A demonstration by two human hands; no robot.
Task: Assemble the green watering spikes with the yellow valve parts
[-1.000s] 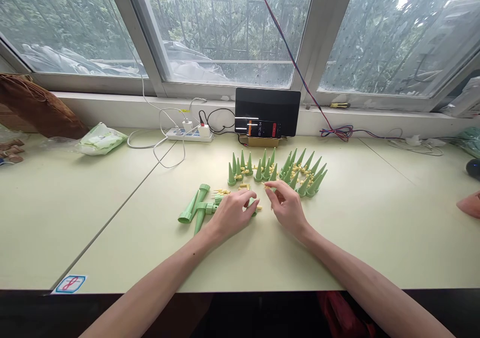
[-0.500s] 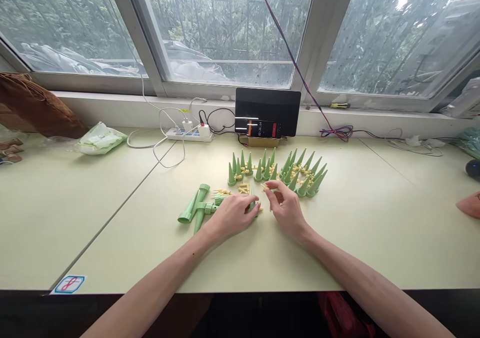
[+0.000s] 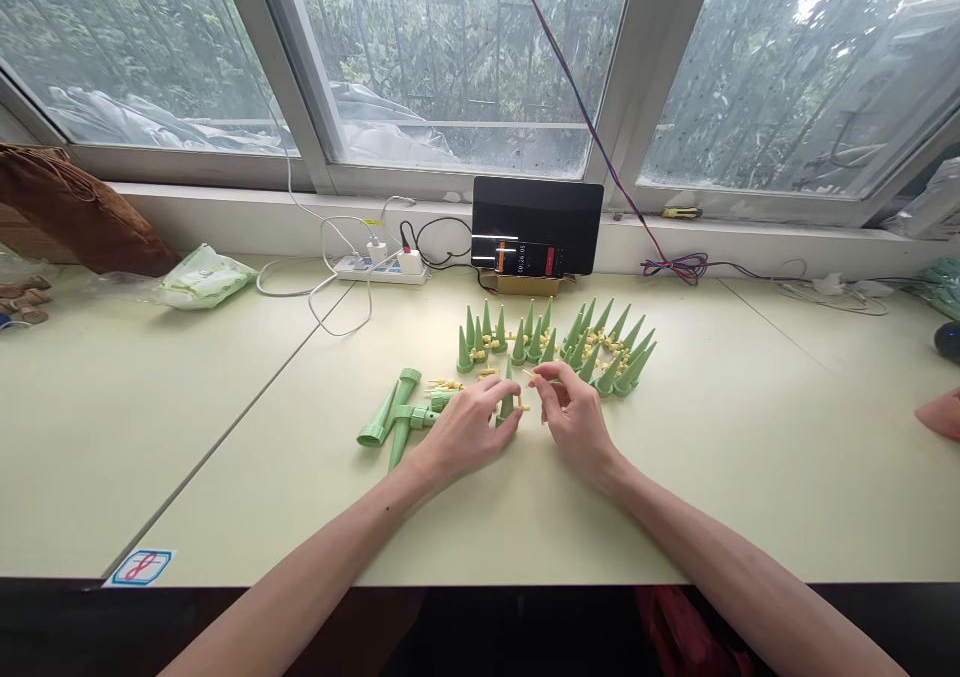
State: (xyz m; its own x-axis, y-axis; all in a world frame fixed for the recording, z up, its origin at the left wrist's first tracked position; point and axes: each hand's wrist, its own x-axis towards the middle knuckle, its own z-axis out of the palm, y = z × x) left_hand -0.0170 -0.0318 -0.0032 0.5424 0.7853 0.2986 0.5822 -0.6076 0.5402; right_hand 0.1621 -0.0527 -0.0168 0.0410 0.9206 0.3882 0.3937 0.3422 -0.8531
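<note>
My left hand point(image 3: 474, 419) is closed around an upright green watering spike point(image 3: 506, 397), point upward. A small yellow valve point(image 3: 523, 404) sticks out from the spike's right side. Just to the right, my right hand point(image 3: 571, 412) pinches a thin yellow piece point(image 3: 529, 373) between thumb and fingertips, apart from the spike. Several loose green spikes point(image 3: 403, 419) lie left of my left hand, some partly hidden by it. Small yellow parts point(image 3: 445, 385) lie behind that hand. Beyond both hands, several green spikes fitted with yellow valves point(image 3: 534, 337) stand upright in groups.
A dark tablet point(image 3: 536, 219) with a phone point(image 3: 527, 259) before it leans at the windowsill. A power strip point(image 3: 382, 267) with white cables lies to its left, near a green-white packet point(image 3: 206, 277). Bundled wires point(image 3: 679, 267) lie back right. Another person's hand point(image 3: 939, 414) shows at the right edge.
The spike in my left hand now stands more upright and shows more between the fingers, its yellow valve higher. My right hand still pinches the yellow piece, almost in the same place.
</note>
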